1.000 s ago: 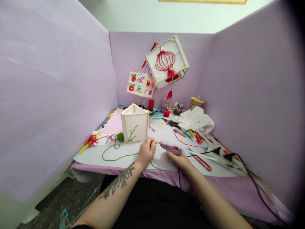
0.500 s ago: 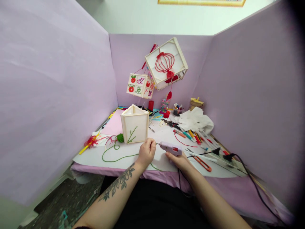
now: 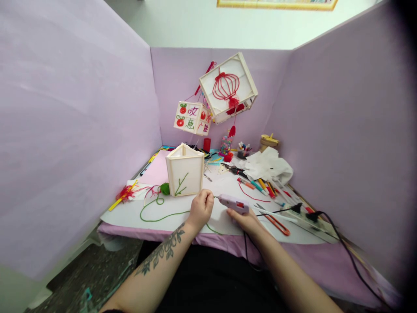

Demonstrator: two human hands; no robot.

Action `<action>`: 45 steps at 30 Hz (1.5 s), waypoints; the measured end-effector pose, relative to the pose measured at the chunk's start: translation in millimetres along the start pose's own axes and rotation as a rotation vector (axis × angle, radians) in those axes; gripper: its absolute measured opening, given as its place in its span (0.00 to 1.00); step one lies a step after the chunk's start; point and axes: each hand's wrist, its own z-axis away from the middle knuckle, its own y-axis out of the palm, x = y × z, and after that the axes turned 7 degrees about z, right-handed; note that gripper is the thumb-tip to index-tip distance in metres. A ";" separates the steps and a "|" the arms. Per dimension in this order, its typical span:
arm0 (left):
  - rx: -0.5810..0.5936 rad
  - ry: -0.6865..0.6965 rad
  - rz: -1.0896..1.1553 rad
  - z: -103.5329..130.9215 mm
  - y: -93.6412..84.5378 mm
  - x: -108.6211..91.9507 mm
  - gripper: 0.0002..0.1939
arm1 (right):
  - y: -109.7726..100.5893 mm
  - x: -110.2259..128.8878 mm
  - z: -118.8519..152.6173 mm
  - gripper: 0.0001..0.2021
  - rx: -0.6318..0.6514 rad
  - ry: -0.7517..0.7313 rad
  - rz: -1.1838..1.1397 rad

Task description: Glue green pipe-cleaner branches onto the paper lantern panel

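My right hand [image 3: 243,217] grips a pale lilac hot glue gun [image 3: 233,202] with a white glue stick out of its back. Its nozzle points left, right up against my left hand [image 3: 202,207]. The fingers of that hand are closed in a pinch; what they hold is too small to make out. Green yarn [image 3: 163,218] runs over the table from a green ball [image 3: 164,188] and passes behind my left wrist. Just behind my left hand stands a white lantern with a wooden frame [image 3: 185,174], upright, bearing a green yarn branch on its front panel.
Scissors with orange handles [image 3: 276,224] and a power strip [image 3: 312,224] with black cables lie at the right. Markers [image 3: 259,187] and crumpled white cloth [image 3: 269,164] are behind them. Two decorated lanterns [image 3: 228,87] hang at the back. Red yarn [image 3: 125,192] lies at the left.
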 end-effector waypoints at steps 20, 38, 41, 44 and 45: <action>-0.005 -0.005 -0.007 0.2 -0.1 -1.3 0.11 | 1.5 -6.4 -1.0 0.24 -0.017 0.032 0.023; -0.011 0.002 0.003 -0.2 0.1 -0.7 0.10 | 1.3 -5.7 0.0 0.25 0.004 0.037 0.019; -0.015 0.000 0.002 -0.5 0.2 -0.6 0.10 | 1.5 -5.8 -0.2 0.25 0.008 0.021 0.015; -0.023 -0.001 0.001 -0.5 0.2 -0.7 0.10 | 1.7 -6.6 -0.6 0.25 -0.004 0.015 0.021; -0.025 -0.002 0.001 -0.4 0.2 -0.7 0.10 | 1.7 -7.1 -0.7 0.25 -0.008 0.015 0.024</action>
